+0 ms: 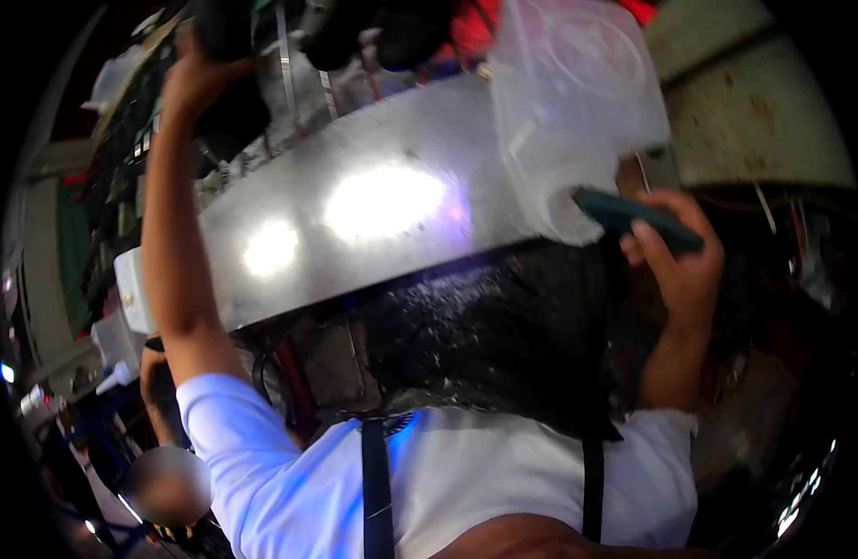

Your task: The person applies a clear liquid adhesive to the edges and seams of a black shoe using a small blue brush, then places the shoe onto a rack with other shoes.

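Both my arms are raised in front of me. My left hand [198, 76] is at the top left, closed around a dark bulky thing [235, 114] that hangs among other dark items above a metal hood. My right hand [682, 265] grips a flat dark green object [634, 216]. That object touches the lower corner of a translucent plastic container [570, 102] held up against the hood; I cannot tell whether the two are joined. Below, my white shirt [466, 475] and a black apron [503, 326] speckled with white fill the middle.
A shiny stainless steel hood [354, 214] spans the centre with bright glare spots. Cluttered racks [121, 158] stand at the left. Another person [168, 484] is at the lower left. A stained pale panel [755, 121] is at the upper right.
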A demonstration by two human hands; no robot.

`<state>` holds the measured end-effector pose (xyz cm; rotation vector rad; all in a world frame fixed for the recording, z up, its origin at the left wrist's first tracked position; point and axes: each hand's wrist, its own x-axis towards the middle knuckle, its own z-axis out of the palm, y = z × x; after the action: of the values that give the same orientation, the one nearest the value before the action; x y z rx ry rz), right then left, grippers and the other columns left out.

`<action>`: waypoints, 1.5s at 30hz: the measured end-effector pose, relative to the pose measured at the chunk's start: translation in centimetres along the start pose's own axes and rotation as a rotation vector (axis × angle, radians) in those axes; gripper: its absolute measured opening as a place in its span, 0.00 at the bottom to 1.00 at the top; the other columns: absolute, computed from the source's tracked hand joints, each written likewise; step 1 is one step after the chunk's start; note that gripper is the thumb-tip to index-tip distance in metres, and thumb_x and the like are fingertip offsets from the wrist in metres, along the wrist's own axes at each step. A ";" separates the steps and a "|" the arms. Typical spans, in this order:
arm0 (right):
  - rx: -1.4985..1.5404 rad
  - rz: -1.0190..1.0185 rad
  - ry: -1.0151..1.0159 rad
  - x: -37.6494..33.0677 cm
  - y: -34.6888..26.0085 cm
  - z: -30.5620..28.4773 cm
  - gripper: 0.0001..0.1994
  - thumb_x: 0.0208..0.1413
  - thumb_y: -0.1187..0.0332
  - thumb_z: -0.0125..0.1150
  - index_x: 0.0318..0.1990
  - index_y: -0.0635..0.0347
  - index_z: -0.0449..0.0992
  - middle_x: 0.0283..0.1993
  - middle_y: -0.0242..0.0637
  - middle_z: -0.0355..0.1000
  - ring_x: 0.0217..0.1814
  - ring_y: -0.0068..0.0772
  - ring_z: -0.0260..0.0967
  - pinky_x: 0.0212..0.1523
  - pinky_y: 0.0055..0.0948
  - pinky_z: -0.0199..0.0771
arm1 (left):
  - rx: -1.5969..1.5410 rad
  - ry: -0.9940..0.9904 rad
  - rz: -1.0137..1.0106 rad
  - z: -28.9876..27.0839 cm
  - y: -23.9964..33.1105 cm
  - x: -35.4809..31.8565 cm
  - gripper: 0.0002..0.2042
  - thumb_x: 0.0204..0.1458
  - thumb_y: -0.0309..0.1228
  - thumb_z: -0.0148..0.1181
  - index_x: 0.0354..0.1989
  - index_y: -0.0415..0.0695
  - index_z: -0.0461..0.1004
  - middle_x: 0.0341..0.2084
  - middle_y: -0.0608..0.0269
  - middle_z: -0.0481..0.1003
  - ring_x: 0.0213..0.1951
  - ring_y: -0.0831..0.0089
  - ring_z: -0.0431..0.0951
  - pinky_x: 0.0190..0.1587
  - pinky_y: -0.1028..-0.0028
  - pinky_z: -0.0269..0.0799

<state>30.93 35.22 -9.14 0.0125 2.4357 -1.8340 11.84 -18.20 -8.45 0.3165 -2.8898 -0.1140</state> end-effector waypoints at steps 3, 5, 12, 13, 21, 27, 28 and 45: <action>-0.219 -0.133 -0.069 1.0 -0.8 0.0 0.11 0.56 0.75 0.67 0.47 0.61 0.78 0.30 0.34 0.77 0.31 0.20 0.75 0.30 0.22 0.72 | -0.334 0.221 0.163 -3.2 -2.7 -5.9 0.47 0.33 0.47 0.81 0.62 0.36 0.65 0.50 0.48 0.78 0.51 0.56 0.79 0.57 0.66 0.71; -0.473 -0.525 -0.052 2.1 -0.1 0.3 0.10 0.55 0.72 0.68 0.44 0.59 0.79 0.29 0.38 0.77 0.29 0.31 0.77 0.31 0.28 0.73 | -0.668 0.210 0.160 -5.5 1.7 -11.6 0.28 0.37 0.32 0.80 0.47 0.36 0.77 0.42 0.57 0.80 0.44 0.67 0.79 0.54 0.69 0.72; -0.862 -0.758 -0.203 3.7 0.8 1.7 0.10 0.55 0.66 0.67 0.41 0.58 0.77 0.34 0.41 0.78 0.35 0.47 0.76 0.36 0.37 0.76 | -0.920 0.071 0.169 -2.8 6.4 -22.5 0.26 0.35 0.26 0.80 0.46 0.37 0.77 0.38 0.61 0.81 0.42 0.68 0.80 0.52 0.68 0.75; -0.837 -0.746 -0.209 3.9 0.8 1.3 0.10 0.55 0.66 0.67 0.42 0.58 0.77 0.34 0.41 0.78 0.35 0.47 0.76 0.36 0.37 0.76 | -0.853 0.047 0.230 -2.1 6.5 -23.0 0.26 0.35 0.27 0.80 0.46 0.37 0.77 0.38 0.61 0.81 0.43 0.68 0.81 0.52 0.68 0.75; -0.801 -0.673 -0.152 4.2 1.2 1.4 0.11 0.55 0.64 0.67 0.42 0.58 0.78 0.29 0.42 0.77 0.30 0.47 0.77 0.33 0.38 0.76 | -0.764 -0.043 0.232 -3.4 8.8 -23.3 0.20 0.36 0.28 0.80 0.39 0.38 0.80 0.34 0.65 0.81 0.37 0.72 0.80 0.44 0.71 0.76; -0.728 -0.447 -0.005 3.3 1.1 2.7 0.12 0.54 0.62 0.67 0.41 0.59 0.77 0.24 0.43 0.76 0.26 0.48 0.76 0.30 0.40 0.76 | -0.484 0.028 0.452 -2.5 7.3 -23.4 0.19 0.36 0.27 0.80 0.38 0.38 0.80 0.32 0.66 0.81 0.35 0.73 0.79 0.43 0.71 0.76; -0.766 -0.503 -0.001 3.2 1.4 3.0 0.12 0.54 0.62 0.67 0.40 0.59 0.77 0.24 0.43 0.75 0.26 0.48 0.76 0.30 0.40 0.76 | -0.549 -0.020 0.375 -2.6 7.3 -23.6 0.19 0.36 0.27 0.80 0.38 0.38 0.80 0.32 0.66 0.80 0.35 0.73 0.79 0.43 0.71 0.75; -0.154 0.060 0.026 2.1 2.1 1.7 0.11 0.56 0.67 0.68 0.41 0.65 0.80 0.23 0.34 0.76 0.22 0.18 0.71 0.24 0.19 0.69 | 0.189 0.474 0.817 -0.5 5.3 -24.9 0.20 0.43 0.48 0.75 0.45 0.61 0.80 0.43 0.74 0.78 0.43 0.74 0.78 0.47 0.72 0.74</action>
<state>29.08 34.06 -11.77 0.0982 2.5578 -1.6283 34.49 -7.51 -12.91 -0.7116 -2.3343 0.3267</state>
